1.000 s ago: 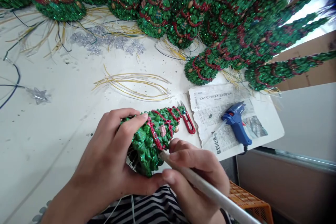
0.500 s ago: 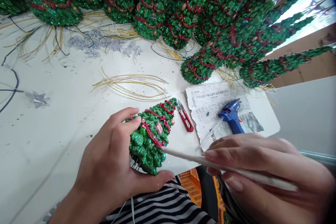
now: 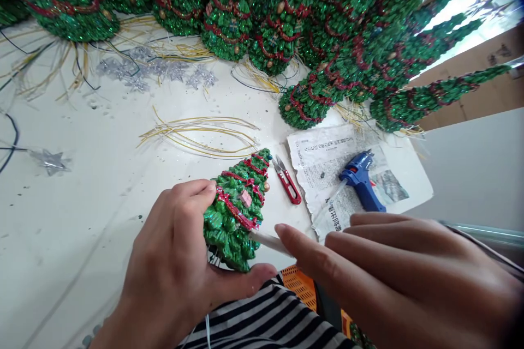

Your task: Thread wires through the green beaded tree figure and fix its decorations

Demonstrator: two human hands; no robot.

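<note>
My left hand grips a small green Christmas tree ornament by its wide end, fingers at the far side and thumb along the base. The tree lies tilted, its narrow top pointing away to the right; red garlands and a pink gift decorate it. Thin wires show under its base. My right hand is closed round a slim whitish stick, mostly hidden by the fingers, with the index finger stretched along it. The stick's tip meets the tree's lower edge, just below a red garland.
Red thread snips lie past the treetop. On a newspaper sheet rests a blue glue gun. Yellow and white wires, clear stars and a single star lie on the white table. Larger decorated trees line the back.
My right hand has rolled over so its back faces up, with the index finger extended along the stick. The stick's tip stays on the tree. The view has shifted slightly.
</note>
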